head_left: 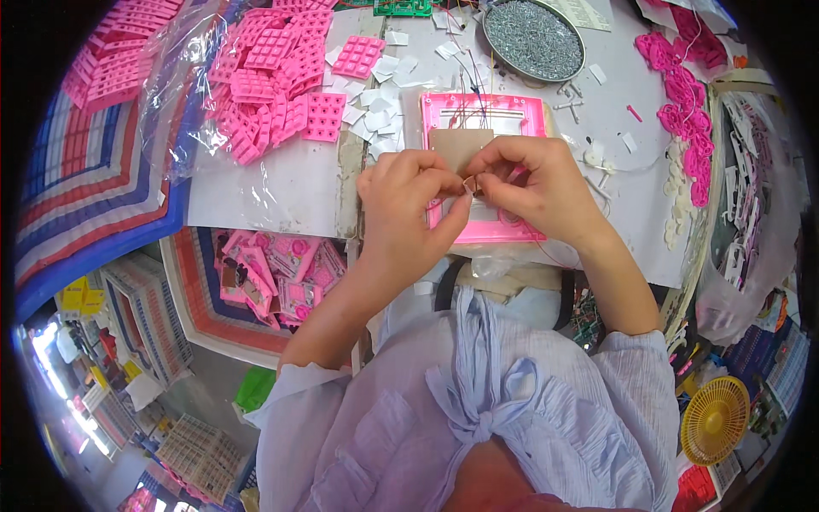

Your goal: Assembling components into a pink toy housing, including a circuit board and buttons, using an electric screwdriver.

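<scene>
My left hand point(403, 205) and my right hand point(546, 186) meet over an open pink plastic casing point(490, 231) on the worktable. Thumb and forefinger of each are pinched together on a thin wire point(468, 184), whose ends are hidden by the fingertips. Just beyond the fingers a brown rectangular board point(459, 147) lies across the casing. More thin wires point(482, 81) run from the casing toward the far side of the table. A loose red wire point(559, 253) trails by its near right corner.
A round tray of small screws point(533, 40) stands beyond the casing. Pink keypads point(286, 68) and white paper pieces point(375, 115) lie left, dark pink parts point(682, 102) right. Below the table's left side, a striped bin point(209, 320) holds pink casings point(294, 264).
</scene>
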Demonstrator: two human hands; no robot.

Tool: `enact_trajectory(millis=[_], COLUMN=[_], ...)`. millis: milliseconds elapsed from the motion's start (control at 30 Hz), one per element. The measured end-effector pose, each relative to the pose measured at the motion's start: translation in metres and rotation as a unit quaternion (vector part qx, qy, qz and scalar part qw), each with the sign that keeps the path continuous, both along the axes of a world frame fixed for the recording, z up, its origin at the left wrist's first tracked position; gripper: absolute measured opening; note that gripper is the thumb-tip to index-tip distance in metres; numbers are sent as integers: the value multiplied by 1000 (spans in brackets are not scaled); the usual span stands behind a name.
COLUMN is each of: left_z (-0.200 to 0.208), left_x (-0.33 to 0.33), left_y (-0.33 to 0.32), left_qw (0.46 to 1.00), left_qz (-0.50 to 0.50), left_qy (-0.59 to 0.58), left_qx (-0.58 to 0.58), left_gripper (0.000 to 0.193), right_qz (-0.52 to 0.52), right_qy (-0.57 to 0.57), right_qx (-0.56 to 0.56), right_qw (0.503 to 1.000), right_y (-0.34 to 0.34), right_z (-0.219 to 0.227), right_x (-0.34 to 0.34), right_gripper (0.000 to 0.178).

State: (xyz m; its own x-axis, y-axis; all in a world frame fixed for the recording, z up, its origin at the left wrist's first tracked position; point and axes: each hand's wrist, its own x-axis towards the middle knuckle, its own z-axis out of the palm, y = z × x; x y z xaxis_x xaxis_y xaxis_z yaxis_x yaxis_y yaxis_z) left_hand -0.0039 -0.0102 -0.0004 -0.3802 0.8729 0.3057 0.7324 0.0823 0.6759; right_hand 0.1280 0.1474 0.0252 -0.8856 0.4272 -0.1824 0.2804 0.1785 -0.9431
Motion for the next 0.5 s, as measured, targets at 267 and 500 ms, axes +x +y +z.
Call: enact_trajectory(millis=[267, 500], left_z=[-2, 6], left_x=[13, 9], left_y=[9, 1], left_qw=[997, 998], left_qz=[23, 25], left_qy=[70, 51], left_qx=[-9, -27], left_gripper=[17, 19], right_qz=[-1, -46], right_qy=[-6, 9], right_qx=[-58, -42], right_qw=[998, 998], right_y=[-3, -4], right_z=[-2, -4], right_x=[3, 5], right_gripper=[11, 11])
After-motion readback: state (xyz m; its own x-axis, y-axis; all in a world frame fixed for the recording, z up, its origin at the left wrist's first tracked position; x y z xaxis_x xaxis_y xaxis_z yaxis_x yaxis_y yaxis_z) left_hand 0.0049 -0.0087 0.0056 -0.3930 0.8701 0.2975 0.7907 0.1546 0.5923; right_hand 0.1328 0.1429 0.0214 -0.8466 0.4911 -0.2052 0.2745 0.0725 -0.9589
